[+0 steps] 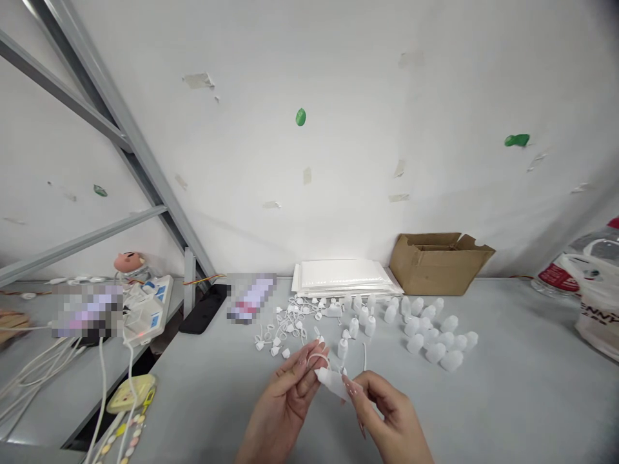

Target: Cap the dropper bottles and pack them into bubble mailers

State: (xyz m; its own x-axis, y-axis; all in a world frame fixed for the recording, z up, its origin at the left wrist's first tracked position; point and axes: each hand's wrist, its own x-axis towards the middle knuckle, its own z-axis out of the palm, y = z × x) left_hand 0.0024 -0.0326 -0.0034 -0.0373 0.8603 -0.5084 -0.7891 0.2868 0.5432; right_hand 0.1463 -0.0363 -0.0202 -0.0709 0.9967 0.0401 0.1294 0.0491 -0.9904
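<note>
My left hand [293,386] is closed, its thumb and fingers pinching a thin white looped cord [318,356] with a small white end piece. My right hand [382,407] is closed on a small white plastic bottle [333,381], which lies tilted with its narrow tip toward my left hand. The cord's loop hangs close to that tip; whether they are joined I cannot tell. Just beyond my hands stands an upright white bottle [343,348]. More looped cords with white caps [293,316] lie in a loose heap behind my left hand.
Several frosted white rounded pieces [435,352] cover the table at right. Behind them are a stack of white padded envelopes [345,277] and an open cardboard box [435,267]. A black phone [206,309] lies left. Cables and a power strip [147,309] occupy the left table.
</note>
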